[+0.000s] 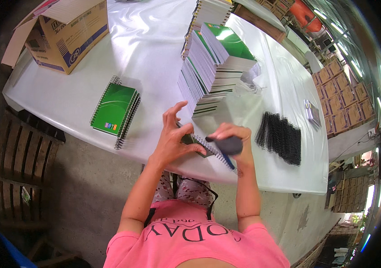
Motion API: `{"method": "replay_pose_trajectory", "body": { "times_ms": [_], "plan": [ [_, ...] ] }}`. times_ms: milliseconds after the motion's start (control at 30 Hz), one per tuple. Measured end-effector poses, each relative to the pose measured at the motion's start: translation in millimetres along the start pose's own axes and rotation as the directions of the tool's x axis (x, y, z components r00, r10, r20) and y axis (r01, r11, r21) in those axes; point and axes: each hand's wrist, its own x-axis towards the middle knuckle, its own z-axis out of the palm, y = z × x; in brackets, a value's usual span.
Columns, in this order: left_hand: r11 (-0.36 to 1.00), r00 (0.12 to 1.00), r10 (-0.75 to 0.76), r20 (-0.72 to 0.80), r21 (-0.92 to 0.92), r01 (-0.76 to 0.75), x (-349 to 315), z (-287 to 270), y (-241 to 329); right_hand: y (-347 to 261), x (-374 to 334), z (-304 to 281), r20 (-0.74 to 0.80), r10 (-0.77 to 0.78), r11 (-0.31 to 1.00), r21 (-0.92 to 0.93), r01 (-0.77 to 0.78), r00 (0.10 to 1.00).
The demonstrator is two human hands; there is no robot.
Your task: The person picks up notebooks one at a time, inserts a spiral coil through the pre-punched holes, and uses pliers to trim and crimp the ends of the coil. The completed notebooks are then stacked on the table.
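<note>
At the table's near edge, my left hand holds a small notebook, its fingers curled and its thumb along the edge. A wire spiral coil runs along the notebook's side. My right hand grips a dark grey rounded tool, which lies over the coil. A blue strip shows below the tool; I cannot make out the tool's exact kind. Most of the notebook is hidden by my hands. Just beyond them stands a tall stack of green-covered page blocks.
Finished-looking green spiral notebooks lie in a pile at left. Black spiral coils lie at right, with a small silvery item beyond. An open cardboard box stands at the far left of the white-covered table. A wooden chair is at left.
</note>
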Motion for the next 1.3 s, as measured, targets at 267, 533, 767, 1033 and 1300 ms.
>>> {"method": "replay_pose_trajectory", "body": {
  "times_ms": [267, 533, 767, 1033, 1300],
  "plan": [
    [0.988, 0.995, -0.102, 0.011, -0.116, 0.103, 3, 0, -12, 5, 15, 8, -0.057, 0.096, 0.982, -0.155, -0.103, 0.994],
    [0.965, 0.985, -0.172, 0.033, -0.197, 0.175, -2, 7, -25, 12, 29, 11, -0.073, 0.119, 0.978, -0.165, -0.13, 0.99],
    [0.917, 0.968, -0.238, 0.074, -0.313, 0.249, -4, 10, -25, 12, 30, 19, -0.07, 0.146, 0.965, -0.208, -0.158, 0.987],
    [0.854, 0.942, -0.32, 0.101, -0.4, 0.333, -6, 7, -24, 29, 2, -43, -0.425, -0.186, 0.61, -0.757, -0.235, 0.886],
    [0.535, 0.733, -0.68, 0.008, -0.678, 0.504, -13, -7, -1, 34, -97, 18, -0.386, 0.082, 0.276, -0.877, -0.393, 0.919]
  ]
}}
